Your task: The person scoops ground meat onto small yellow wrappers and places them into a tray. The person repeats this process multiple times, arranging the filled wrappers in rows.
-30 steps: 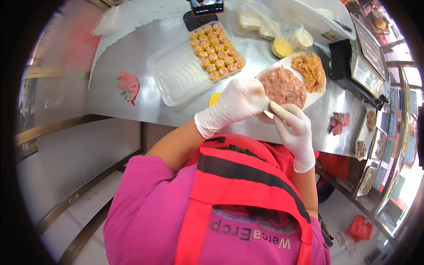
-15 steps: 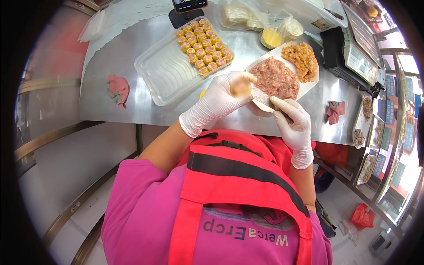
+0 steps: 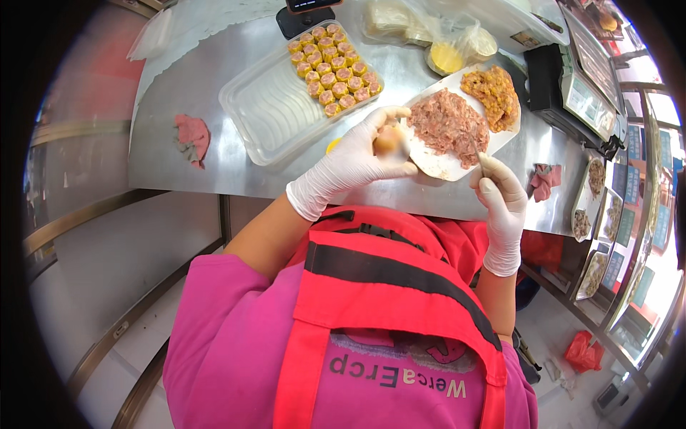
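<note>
While the left hand [image 3: 363,152] cups a small dumpling [image 3: 388,141] between curled fingers and thumb, the right hand [image 3: 502,202] is over at the plate, fingertips pinched tight on a slim tool [image 3: 480,163]! White gloves on both hands, and both are occupied. The dumpling sits up in the left hand's grip, raised above the bench [image 3: 168,93] and just beside the left edge of the white plate [image 3: 436,166]; it's blurred, so its wrapper is hard to judge from here. And the tool? Its far end is at the minced meat [image 3: 446,121], on the mound's near right side. Next to that, on the same plate, lies a heap of orange filling [image 3: 491,93]. Across to the left, a clear tray [image 3: 261,121] carries a tight block of yellow-wrapped dumplings [image 3: 331,69] along its right side, pink tops up! One pink cloth [image 3: 191,137] lies out left, another pink cloth [image 3: 545,181] right of the right hand.
</note>
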`<state>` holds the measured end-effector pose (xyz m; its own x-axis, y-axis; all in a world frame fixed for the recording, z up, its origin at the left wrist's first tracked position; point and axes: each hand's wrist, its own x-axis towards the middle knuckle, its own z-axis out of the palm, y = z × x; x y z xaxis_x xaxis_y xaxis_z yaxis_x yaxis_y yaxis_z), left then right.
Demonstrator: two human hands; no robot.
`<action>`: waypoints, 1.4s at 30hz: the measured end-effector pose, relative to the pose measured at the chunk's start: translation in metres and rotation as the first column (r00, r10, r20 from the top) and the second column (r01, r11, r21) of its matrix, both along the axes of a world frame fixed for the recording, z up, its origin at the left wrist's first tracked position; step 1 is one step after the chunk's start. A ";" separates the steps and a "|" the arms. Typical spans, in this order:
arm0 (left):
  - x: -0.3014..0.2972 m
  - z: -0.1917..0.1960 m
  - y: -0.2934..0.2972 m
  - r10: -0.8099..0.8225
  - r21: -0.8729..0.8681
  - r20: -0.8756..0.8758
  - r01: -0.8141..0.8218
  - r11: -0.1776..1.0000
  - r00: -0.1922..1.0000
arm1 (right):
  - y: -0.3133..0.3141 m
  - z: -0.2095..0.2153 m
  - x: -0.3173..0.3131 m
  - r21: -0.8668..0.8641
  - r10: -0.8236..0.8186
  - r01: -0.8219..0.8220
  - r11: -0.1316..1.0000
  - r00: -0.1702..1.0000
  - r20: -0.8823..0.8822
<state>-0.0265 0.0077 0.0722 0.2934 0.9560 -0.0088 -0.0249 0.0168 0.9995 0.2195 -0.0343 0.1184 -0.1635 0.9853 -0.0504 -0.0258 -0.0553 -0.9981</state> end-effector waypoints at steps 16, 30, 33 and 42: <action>0.007 0.000 -0.001 -0.058 -0.097 0.047 0.062 0.993 0.997 | -0.002 0.002 -0.031 0.180 0.035 -0.140 0.974 0.873 0.486; -0.008 0.012 -0.003 -0.114 0.074 -0.240 0.135 0.988 0.964 | 0.007 0.006 -0.025 0.299 0.030 -0.291 0.909 0.761 0.648; -0.010 0.012 0.000 -0.073 -0.005 -0.103 0.072 0.997 0.992 | -0.002 -0.012 -0.003 0.209 0.025 -0.139 0.968 0.882 0.471; 0.003 0.010 0.003 -0.065 -0.133 0.087 0.076 0.988 0.994 | 0.001 -0.006 -0.020 0.219 0.005 -0.117 0.969 0.891 0.455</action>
<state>-0.0240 0.0102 0.0818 0.3649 0.9245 -0.1106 -0.1009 0.1574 0.9824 0.1997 -0.0336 0.1119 -0.2389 0.9661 0.0979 0.4219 0.1940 -0.8856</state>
